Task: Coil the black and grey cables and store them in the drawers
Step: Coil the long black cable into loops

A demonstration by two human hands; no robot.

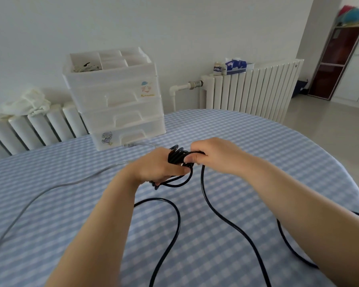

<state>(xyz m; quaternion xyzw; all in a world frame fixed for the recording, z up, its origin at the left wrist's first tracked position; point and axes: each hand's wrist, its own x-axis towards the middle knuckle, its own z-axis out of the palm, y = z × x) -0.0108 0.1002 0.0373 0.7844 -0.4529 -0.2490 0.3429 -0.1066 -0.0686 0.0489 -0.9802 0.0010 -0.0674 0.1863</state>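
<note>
Above checked tablecloth, both hands' fingers grip black cable coil.

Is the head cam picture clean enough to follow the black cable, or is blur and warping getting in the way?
Head view: black cable crisp against the checked tablecloth; soft even daylight, faint shadows; wide-angle bends the edges; top-right shelf items smeared.

black cable cut off at bottom edge, grey cable leaving left edge
</note>
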